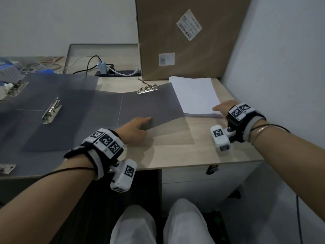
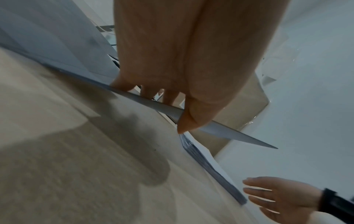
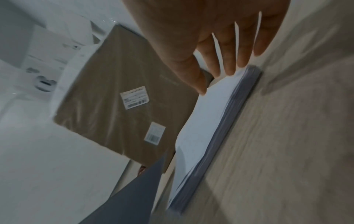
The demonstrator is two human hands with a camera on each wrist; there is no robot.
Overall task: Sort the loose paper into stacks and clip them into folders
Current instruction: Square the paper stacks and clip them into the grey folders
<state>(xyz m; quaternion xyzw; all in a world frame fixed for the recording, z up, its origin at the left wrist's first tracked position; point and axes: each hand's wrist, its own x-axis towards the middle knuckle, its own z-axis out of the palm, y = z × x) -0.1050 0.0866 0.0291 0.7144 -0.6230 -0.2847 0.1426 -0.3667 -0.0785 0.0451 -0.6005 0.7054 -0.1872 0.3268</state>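
So the paper stack [image 1: 195, 95] sits just right of the open grey folder [image 1: 151, 106], long axis running away from the person toward the cardboard box [image 1: 184, 37]. The right hand [image 1: 222, 107] is nearer (fingers straight, resting on the stack's near corner). The left hand [image 1: 136, 128] pinches the folder's near edge, thumb under, holding it slightly lifted.

A pale wooden desk [image 1: 175, 152] sits in a corner of plain white walls [image 1: 281, 59], with a white drawer unit [image 1: 202, 187] beneath
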